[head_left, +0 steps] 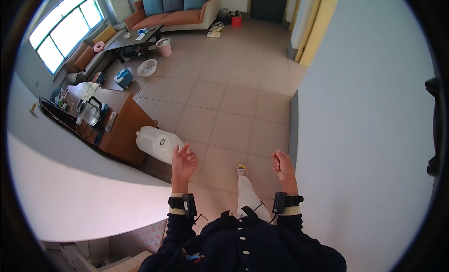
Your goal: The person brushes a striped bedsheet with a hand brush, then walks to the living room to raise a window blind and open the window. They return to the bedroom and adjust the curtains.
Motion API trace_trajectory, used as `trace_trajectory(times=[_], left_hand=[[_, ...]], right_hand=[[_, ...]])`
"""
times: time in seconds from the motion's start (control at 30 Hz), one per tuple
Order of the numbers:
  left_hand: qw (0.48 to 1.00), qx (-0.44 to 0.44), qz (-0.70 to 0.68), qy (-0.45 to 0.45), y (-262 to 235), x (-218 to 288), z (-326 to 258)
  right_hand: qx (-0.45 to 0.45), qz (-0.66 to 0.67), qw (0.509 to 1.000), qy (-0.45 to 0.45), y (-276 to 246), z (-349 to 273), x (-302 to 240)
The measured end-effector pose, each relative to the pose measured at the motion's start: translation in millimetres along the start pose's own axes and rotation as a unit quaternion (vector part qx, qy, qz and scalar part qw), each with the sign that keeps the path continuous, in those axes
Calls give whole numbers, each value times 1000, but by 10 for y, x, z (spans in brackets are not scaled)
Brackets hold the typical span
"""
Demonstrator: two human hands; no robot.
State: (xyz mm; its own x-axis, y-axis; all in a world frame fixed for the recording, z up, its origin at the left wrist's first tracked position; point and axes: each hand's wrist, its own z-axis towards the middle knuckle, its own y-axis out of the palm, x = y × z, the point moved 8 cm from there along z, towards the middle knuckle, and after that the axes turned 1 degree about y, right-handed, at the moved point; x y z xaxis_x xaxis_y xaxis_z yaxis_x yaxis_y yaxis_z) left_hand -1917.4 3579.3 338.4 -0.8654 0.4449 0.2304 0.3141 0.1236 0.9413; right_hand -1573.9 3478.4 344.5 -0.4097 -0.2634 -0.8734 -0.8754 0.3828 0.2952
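- The left hand (183,160) sits just below the middle of the frame, palm turned up and inward, fingers loosely curled and half open; it grips nothing.
- Its fingertips lie right at the lower right edge of a white plastic jug (158,143), which rests on its side on the floor; whether they actually touch the jug cannot be told.
- The right hand (282,163) is at the same height, right of centre, curled into a loose fist with the fingers folded in; nothing shows inside it.
- The two hands are well apart, with bare tiled floor (224,99) between them.
- Each wrist carries a black strap with a small black box, and dark sleeves come up from the lower edge.
- A foot in a pale trouser leg (245,190) steps forward between the hands.
- The jug lies against the corner of a brown wooden cabinet (124,131) at left of centre, whose top carries a kettle (91,110).
- A light grey wall (365,131) fills the right side of the frame.
- An orange sofa (175,14) with blue cushions stands at the top.
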Motion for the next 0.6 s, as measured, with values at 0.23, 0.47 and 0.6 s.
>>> trace_trajectory(times=[0.23, 0.47, 0.6], left_hand=[[991, 87, -67, 75, 196, 668, 1439], [960, 146, -117, 209, -83, 1734, 2005], [937, 166, -166, 260, -329, 2366, 2510]], right_hand=[[-86, 6, 996, 32, 781, 2134, -754], [-175, -66, 977, 104, 2059, 3800, -1050], [-224, -77, 967, 96, 2835, 4696, -1221]])
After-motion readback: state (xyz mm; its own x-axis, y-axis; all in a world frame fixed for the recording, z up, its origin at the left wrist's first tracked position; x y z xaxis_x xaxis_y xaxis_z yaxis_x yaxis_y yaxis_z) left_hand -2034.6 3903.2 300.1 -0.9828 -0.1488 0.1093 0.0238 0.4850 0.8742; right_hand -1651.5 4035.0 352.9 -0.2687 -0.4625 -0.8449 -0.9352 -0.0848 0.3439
